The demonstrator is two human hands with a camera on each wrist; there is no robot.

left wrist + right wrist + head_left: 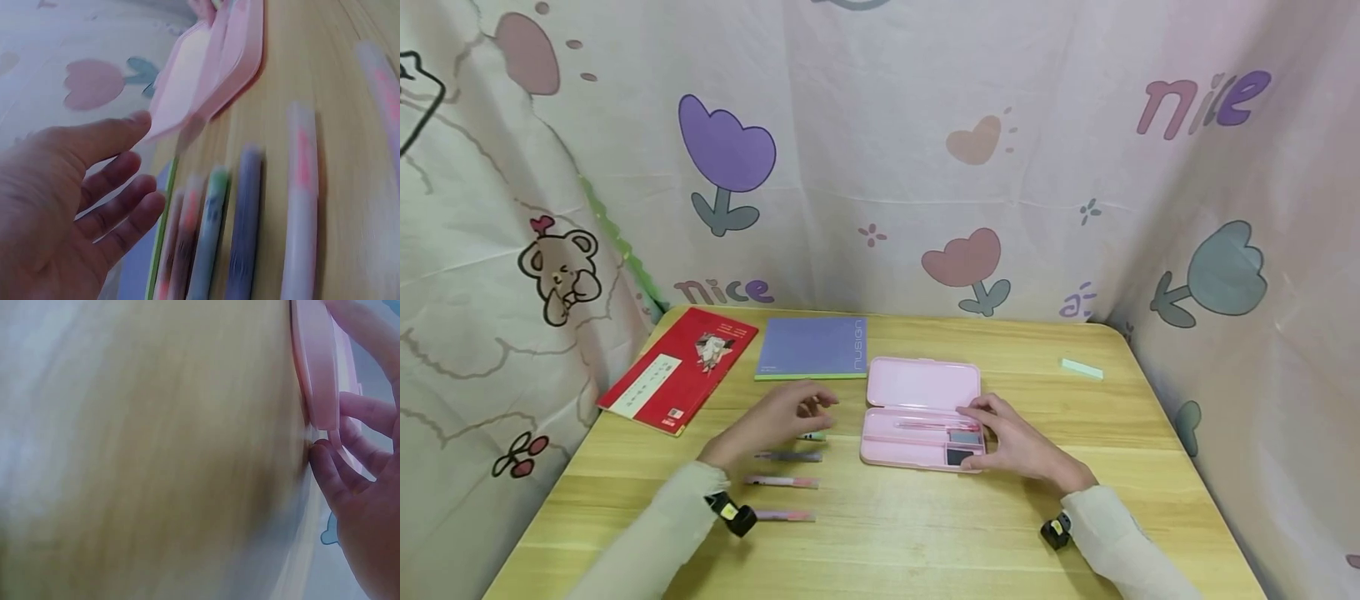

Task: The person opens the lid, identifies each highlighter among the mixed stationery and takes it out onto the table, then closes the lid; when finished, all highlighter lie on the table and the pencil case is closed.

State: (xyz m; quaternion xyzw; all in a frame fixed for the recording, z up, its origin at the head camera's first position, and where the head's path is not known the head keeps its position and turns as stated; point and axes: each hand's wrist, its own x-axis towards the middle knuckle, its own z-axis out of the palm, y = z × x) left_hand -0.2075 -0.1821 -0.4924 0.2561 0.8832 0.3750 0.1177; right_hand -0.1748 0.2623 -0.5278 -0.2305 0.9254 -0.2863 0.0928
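Note:
A pink pencil case (923,383) lies with its lid raised back on the table. In its tray are a thin pink pen (928,426), a grey block (965,437) and a dark block (958,457). My right hand (1022,446) holds the case's right end, thumb at the front corner and fingers along the side. Left of the case, my left hand (778,421) hovers over a row of several markers, fingers loosely bent and holding nothing. The left wrist view shows a green-ended marker (209,231), a dark blue-grey one (245,219) and a pink-and-white one (301,212) beside that hand.
A red book (688,367) lies at the back left, beside a purple-blue notebook (811,347). Toward the back right sits a pale mint strip (1082,369). A printed curtain (865,167) hangs behind the table and along both sides.

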